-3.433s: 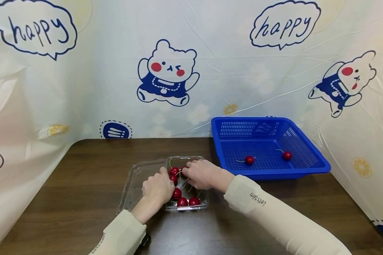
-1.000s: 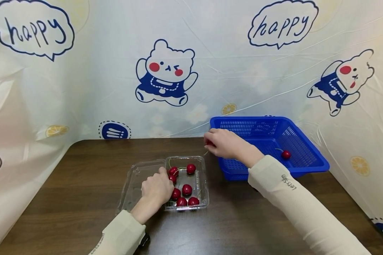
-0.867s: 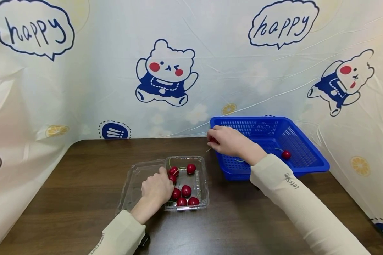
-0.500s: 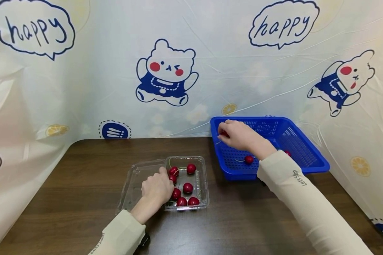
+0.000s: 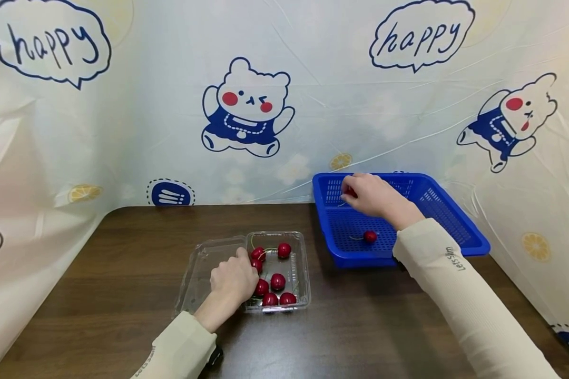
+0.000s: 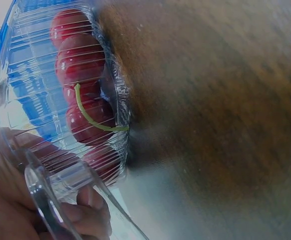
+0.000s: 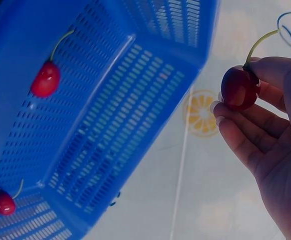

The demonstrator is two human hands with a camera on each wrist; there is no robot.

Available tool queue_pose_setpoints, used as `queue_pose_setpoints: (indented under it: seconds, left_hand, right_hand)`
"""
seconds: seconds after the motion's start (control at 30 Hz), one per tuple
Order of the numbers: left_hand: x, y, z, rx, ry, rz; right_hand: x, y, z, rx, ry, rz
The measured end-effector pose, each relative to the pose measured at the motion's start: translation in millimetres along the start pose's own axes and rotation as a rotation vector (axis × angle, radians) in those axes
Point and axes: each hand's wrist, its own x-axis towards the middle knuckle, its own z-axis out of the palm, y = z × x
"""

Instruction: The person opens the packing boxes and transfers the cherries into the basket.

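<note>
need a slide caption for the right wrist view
A right hand pinches a stemmed cherry while two more cherries lie in a blue perforated plastic basket.

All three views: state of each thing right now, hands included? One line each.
Clear box: open, cherries in it
Lid: swung open, out to the left
Box cherries: seven visible, loose in the box
Basket: uncovered, holding cherries
Basket cherries: two, stemmed, lying apart
Held cherry: stemmed, pinched
Left hand: gripping the box's lid side
Right hand: pinching the held cherry
</note>
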Motion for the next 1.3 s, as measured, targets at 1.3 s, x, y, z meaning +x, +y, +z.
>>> queue_pose_setpoints:
  seconds: [1.3]
  left_hand:
    - [-0.5,-1.4,-0.8,0.002,0.003,0.005]
  right_hand:
    - [-24.1,54.1,9.3,-0.073,-0.062,0.123]
